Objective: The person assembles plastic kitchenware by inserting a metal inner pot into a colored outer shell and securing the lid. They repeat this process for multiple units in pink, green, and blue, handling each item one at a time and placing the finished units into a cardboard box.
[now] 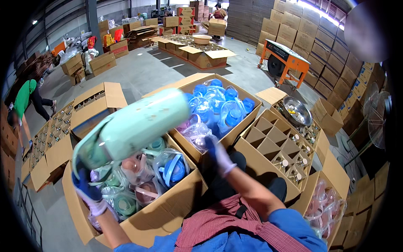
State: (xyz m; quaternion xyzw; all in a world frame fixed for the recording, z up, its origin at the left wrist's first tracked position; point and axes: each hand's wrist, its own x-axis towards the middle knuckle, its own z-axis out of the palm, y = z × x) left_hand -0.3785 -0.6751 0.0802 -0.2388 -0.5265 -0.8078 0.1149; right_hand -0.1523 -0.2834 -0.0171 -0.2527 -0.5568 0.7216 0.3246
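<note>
My left hand, in a blue and lilac glove, grips the loop strap or lid end of a large mint-green water bottle. Tilted and blurred by motion, the bottle spans the air above an open carton of bagged bottles in green, pink and blue. In that carton a bagged blue bottle lies at the right. My right hand, gloved alike, hovers by the near edge of a second carton packed with bagged blue bottles and some pink-purple ones. Blur hides its fingers.
To the right stands a divided carton with several bottles and a metal bowl. Pink bagged bottles fill a lower-right carton. A co-worker in green bends at the left. An orange-framed machine and stacked cartons stand beyond.
</note>
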